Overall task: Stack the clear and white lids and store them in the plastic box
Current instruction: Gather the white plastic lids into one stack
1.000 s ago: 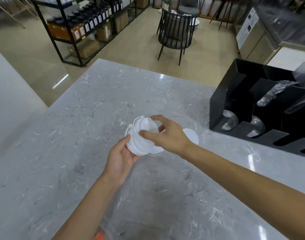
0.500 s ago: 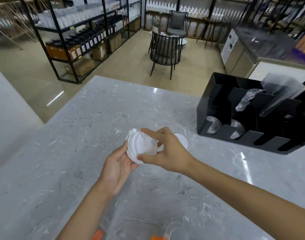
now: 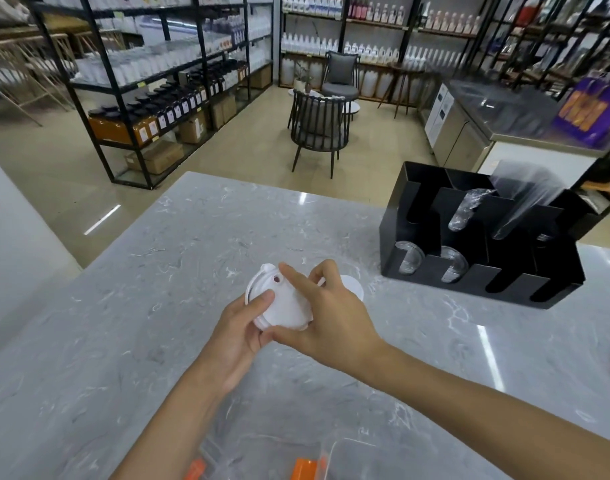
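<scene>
A person stood at a grey marble counter (image 3: pixel 158 306) in a shop, and both bare forearms reached in from the near edge toward its middle.

On the left, the left hand (image 3: pixel 234 334) came up from the near left, palm turned up and inward, cradling a stack of white lids (image 3: pixel 279 303) from below. Its thumb lay across the stack's near-left face and its fingers curled under the lower rim. The stack sat between the two hands, above the counter and not touching it. The round lids were tilted, their flat top face turned toward the camera and slightly left, with a small drinking hole near the far edge and a little tab at the far-left rim. The stack's short axis ran away from the viewer and down.

To the right, the right hand (image 3: pixel 331 317) reached in along a long forearm from the near right. Its thumb pinched the stack's near rim, and its index finger stretched straight over the top face, tip just beside the hole. The other fingers curled at the far-right side.

Just behind the right hand, one more white lid (image 3: pixel 353 287) lay flat on the counter, partly hidden.

At the near edge, a clear plastic box (image 3: pixel 272 455) with orange clips sat below the arms, blurred.

Far right stood a black organizer (image 3: pixel 476 282) holding clear lids in its slots.
</scene>
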